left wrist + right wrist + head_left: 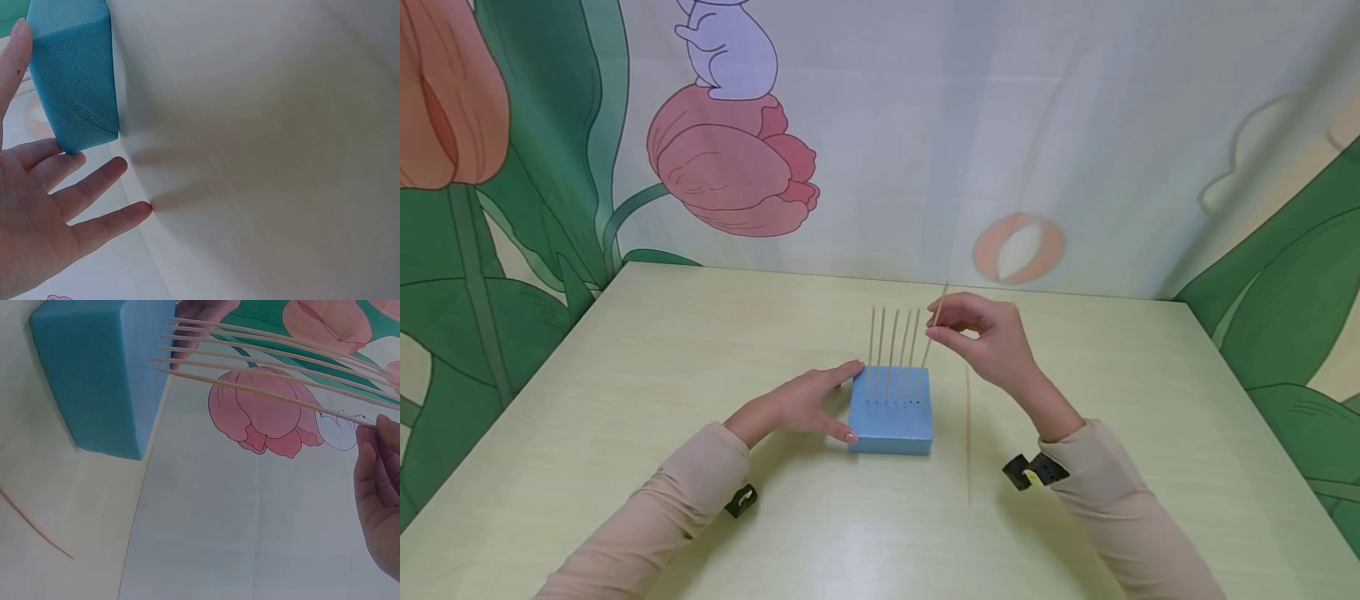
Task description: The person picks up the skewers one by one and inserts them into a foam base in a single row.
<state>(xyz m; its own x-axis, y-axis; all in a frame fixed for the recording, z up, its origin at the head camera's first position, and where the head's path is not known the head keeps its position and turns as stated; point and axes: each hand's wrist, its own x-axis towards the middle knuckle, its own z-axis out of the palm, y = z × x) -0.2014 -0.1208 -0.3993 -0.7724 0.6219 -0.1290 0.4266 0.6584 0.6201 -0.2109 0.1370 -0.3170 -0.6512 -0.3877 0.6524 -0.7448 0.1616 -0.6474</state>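
Observation:
A blue foam block (891, 427) lies on the table, with several thin wooden sticks (892, 342) standing in a row in its top. At its left side, my left hand (808, 404) touches the block, thumb at the front corner and index finger at the back corner. The other fingers are straight and spread in the left wrist view. Between thumb and fingertips, my right hand (988, 333) pinches another wooden stick (269, 395) near its upper part. This stick slants; its lower end meets the block's top face at the end of the row. How deep it sits I cannot tell.
One loose wooden stick (968, 442) lies on the pale table (700, 350), to the right of the block. Behind the table hangs a curtain (887, 167) printed with flowers. Small dark holes (915, 402) show in the block's top at the right end of the row.

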